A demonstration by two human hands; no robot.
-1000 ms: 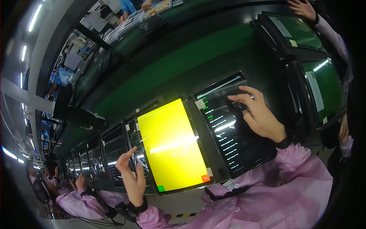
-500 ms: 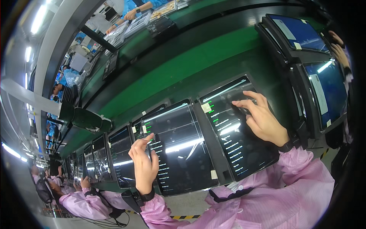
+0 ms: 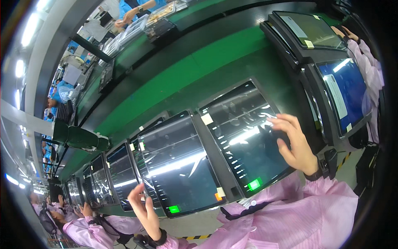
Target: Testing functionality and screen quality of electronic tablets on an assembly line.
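Two large tablets in clear film lie side by side in front of me. Over the left edge of the left tablet [image 3: 182, 149] hovers my left hand [image 3: 143, 207], fingers apart and holding nothing. Its screen is dark grey with a green box at the bottom and an orange one at the lower right corner. My right hand [image 3: 296, 145] is open above the right edge of the right tablet [image 3: 236, 116], fingertips close to the glass; whether they touch it I cannot tell. That screen has a green box near its lower edge. Both hands wear black wrist straps.
More tablets [image 3: 120, 166] stretch away to the left along the green bench [image 3: 199, 58]. A dark green cylindrical object [image 3: 81, 135] juts out at left. Stacked trays holding tablets [image 3: 344, 95] stand at right, by another person's hands. Co-workers sit at left and across.
Both screens went from black with text lists to dark grey with coloured boxes at the bottom. My left hand drew back toward me; my right moved down and toward the right tablet's edge.
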